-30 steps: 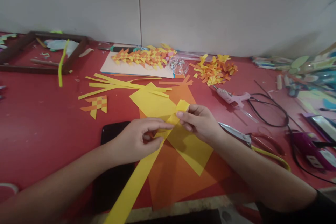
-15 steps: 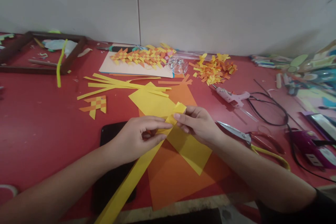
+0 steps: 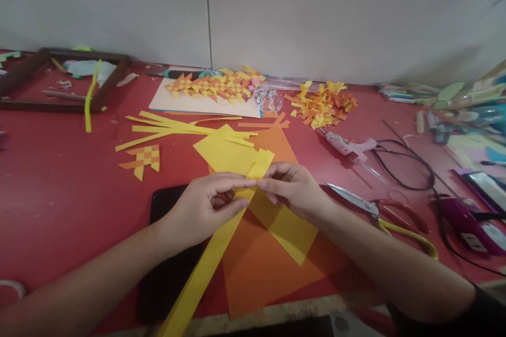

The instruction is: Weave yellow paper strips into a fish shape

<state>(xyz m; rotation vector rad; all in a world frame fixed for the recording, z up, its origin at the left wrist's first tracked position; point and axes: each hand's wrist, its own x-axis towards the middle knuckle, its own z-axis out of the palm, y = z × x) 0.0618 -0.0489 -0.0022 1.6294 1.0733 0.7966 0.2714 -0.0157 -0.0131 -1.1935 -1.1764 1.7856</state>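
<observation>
Both of my hands hold one long yellow paper strip [image 3: 209, 258], which slants from the lower left up to its top end between my fingers. My left hand [image 3: 205, 208] is closed on it with thumb and fingers. My right hand [image 3: 294, 189] pinches it near the upper end, its fingertips meeting those of the left. Beneath the hands lie a yellow paper sheet [image 3: 290, 226] and a larger orange paper sheet [image 3: 261, 274]. Cut yellow strips [image 3: 177, 129] fan out behind them. A small woven orange-and-yellow paper fish [image 3: 146, 159] lies to the left.
At right are scissors [image 3: 356, 201], a pink glue gun [image 3: 350, 146] with its cord, and a purple device [image 3: 472, 224]. A paper scrap pile [image 3: 322, 105], woven fish on a white pad [image 3: 166, 97] and a brown frame [image 3: 59, 105] stand behind. A black flat object [image 3: 169, 263] lies under my left arm.
My right hand has slid slightly down and left along the strip, towards my left fingertips. More of the strip's top end now shows above the fingers, and its lower part has swung a little right.
</observation>
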